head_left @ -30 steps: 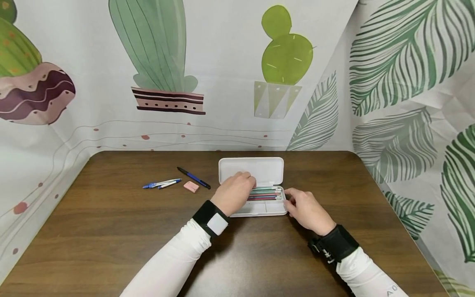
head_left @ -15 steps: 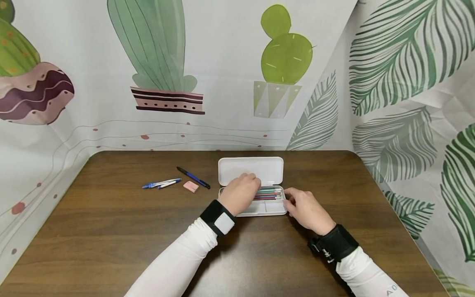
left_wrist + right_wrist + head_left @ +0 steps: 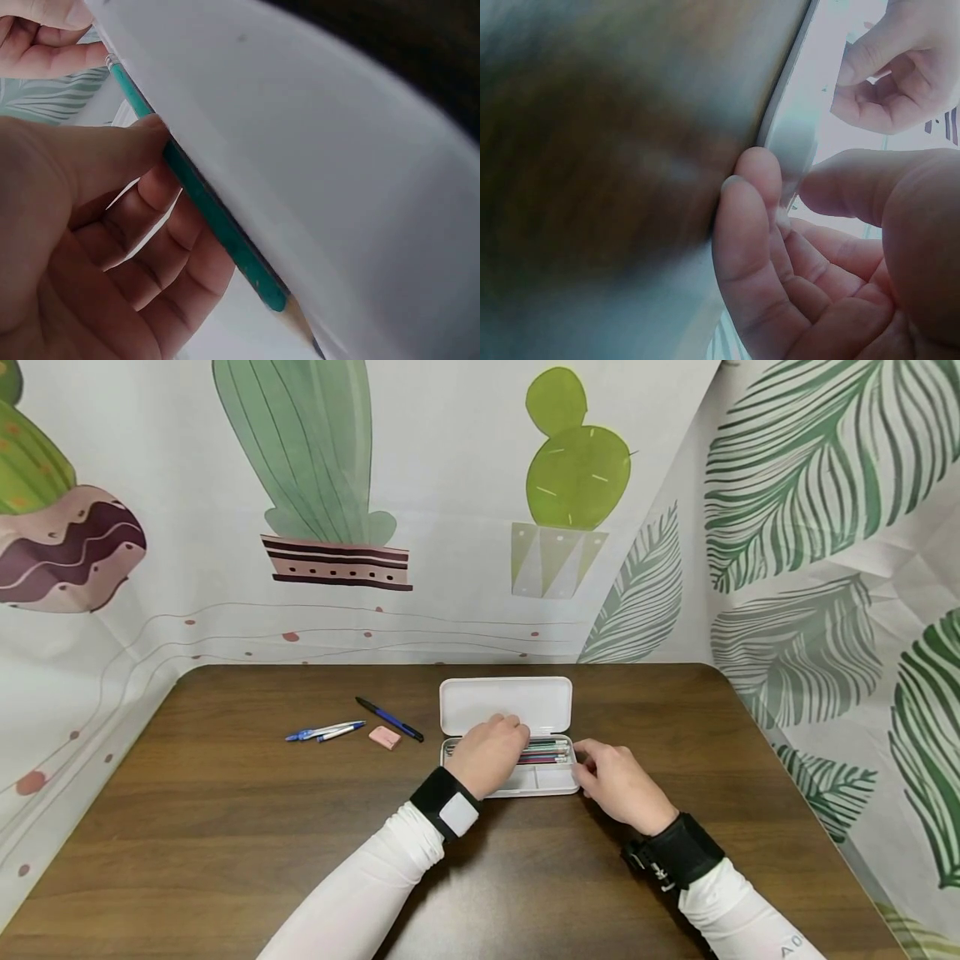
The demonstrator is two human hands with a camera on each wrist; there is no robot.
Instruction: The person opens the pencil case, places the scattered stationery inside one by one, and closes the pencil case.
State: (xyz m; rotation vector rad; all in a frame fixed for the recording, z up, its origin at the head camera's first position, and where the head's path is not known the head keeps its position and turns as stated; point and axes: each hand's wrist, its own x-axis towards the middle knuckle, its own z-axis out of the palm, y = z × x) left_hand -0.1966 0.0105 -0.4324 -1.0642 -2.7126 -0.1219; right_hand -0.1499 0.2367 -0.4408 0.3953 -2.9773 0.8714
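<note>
White pencil case (image 3: 557, 780), near the far side of the counter (image 3: 285, 843); lid (image 3: 506, 696) turned back behind it, its upper edge close to the counter's far edge. Contents: painted pencils (image 3: 551, 751), laid lengthwise in the rear compartment; two smaller compartments along the front. Hands, two: our left hand (image 3: 489, 753) reaches over the case, thumb and fingers pinching a green pencil (image 3: 225, 225) beside a white wall, its sharpened end away from our right hand (image 3: 627, 787); the latter grips the case's right end with curled fingers and thumb. Set apart, left of the case: one pink eraser (image 3: 385, 737); one blue-and-black pen (image 3: 391, 720), slanting just beside it; two blue-and-white pens (image 3: 325, 732), close together, further left. Margins: we find a narrow strip of wood between the slanting pen and the case's left edge, a broad one from the paired pens to the counter's left edge, another from our right hand to the right edge, and the deepest before the case's front edge, which our white sleeves (image 3: 360, 885) pass over.
</note>
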